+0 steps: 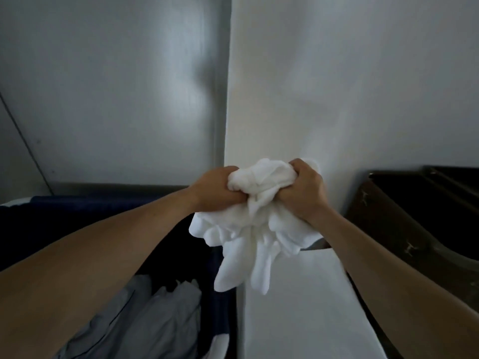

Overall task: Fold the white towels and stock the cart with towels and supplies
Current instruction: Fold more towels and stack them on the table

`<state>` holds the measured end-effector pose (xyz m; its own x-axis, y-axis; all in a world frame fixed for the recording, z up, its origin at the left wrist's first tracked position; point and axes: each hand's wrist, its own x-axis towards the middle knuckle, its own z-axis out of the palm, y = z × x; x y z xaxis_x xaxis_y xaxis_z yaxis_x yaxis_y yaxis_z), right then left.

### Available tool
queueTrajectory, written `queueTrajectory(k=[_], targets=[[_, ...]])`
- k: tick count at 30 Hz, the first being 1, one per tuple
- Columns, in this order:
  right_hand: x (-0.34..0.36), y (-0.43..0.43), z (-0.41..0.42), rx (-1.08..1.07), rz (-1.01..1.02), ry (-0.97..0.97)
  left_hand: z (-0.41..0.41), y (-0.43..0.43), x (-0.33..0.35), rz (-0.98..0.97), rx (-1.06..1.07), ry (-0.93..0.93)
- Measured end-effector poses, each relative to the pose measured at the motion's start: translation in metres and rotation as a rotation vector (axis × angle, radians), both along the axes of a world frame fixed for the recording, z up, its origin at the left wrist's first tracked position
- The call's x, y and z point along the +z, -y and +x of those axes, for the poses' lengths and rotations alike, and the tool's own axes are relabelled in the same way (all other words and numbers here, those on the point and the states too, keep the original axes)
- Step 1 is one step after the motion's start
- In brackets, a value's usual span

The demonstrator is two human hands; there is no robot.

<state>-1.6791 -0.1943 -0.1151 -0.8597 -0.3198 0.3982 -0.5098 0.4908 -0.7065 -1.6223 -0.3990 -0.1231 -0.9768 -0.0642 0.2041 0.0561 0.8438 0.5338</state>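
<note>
Both fists are clenched on one bunched white towel (256,224): the left hand (217,189) and the right hand (302,193) each squeeze a fistful, so it hangs in the air between them with its loose ends drooping under the grip. Below and left of the grip, a dark blue bin (77,203) holds crumpled cloth (166,314). If the left fist slackens, the drooping ends could probably drop in there and get mixed with that heap. No corner or edge is pinched yet, so a fold begun from this wad would likely come out crooked. Below and right of the grip, the tail could drag on the white ledge (305,307) or snag on the dark brown box (414,216) further right. Counted: one bin, one heap of cloth whose pieces I cannot tell apart, two hands, one towel, one ledge, one box
</note>
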Motion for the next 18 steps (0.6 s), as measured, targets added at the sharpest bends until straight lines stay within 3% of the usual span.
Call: queueTrajectory(k=[6,11,13,15,17,18], targets=[[-0.004,-0.094,-0.014,-0.078,0.044,0.002,-0.034,-0.090,-0.013,-0.070,-0.050,0.036],[-0.076,-0.142,-0.030,-0.053,0.258,0.036,-0.046,-0.122,-0.081,-0.102,-0.127,0.213],[-0.122,-0.154,-0.028,0.019,0.565,0.170,-0.044,-0.119,-0.115,-0.118,-0.215,0.409],[-0.168,-0.166,-0.021,0.124,0.796,0.426,-0.042,-0.116,-0.145,-0.158,-0.300,0.640],[-0.203,-0.177,-0.015,0.182,0.857,0.634,-0.043,-0.112,-0.170,-0.160,-0.320,0.822],[-0.214,-0.181,-0.015,0.180,0.861,0.649,-0.045,-0.111,-0.180,-0.148,-0.319,0.857]])
